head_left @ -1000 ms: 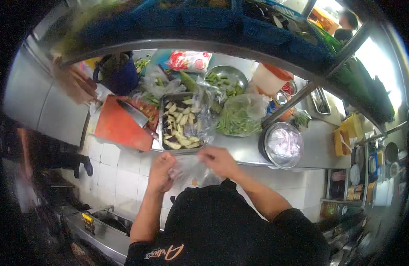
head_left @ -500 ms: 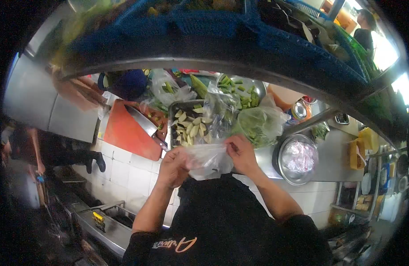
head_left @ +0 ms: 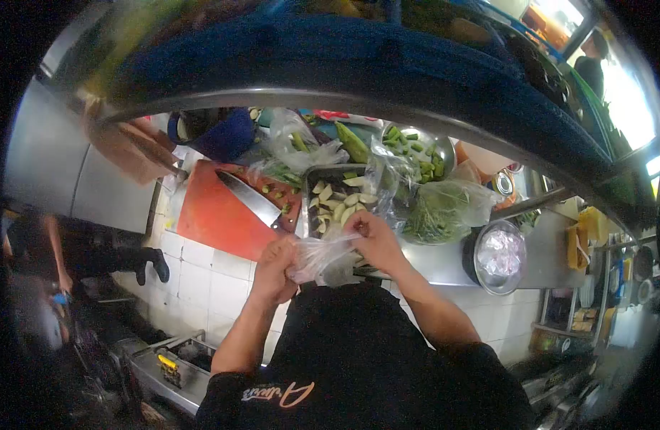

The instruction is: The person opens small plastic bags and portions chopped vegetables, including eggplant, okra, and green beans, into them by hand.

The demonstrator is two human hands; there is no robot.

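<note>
A clear plastic bag point(head_left: 325, 256) is stretched between my two hands, in front of my chest. My left hand point(head_left: 275, 269) is closed on its left side, near the cutting board's lower corner. On the other side my right hand point(head_left: 370, 242) pinches the bag's edge, over the near end of a metal tray point(head_left: 306, 208). Cut eggplant pieces point(head_left: 337, 208) lie in that tray. A large knife point(head_left: 249, 198) rests on the orange cutting board point(head_left: 212, 213), beside small green scraps.
Right of the tray are a bag of green vegetables point(head_left: 444, 211), a bowl of cut green pieces point(head_left: 444, 148) and a metal bowl with a plastic-wrapped item point(head_left: 501, 247). A shelf rail point(head_left: 330, 98) crosses above. Another person point(head_left: 58, 247) stands at far left.
The bag was spread wide between both hands and is now gathered and narrower. My right hand has risen over the tray's near end. The view has shifted, moving the table items rightward.
</note>
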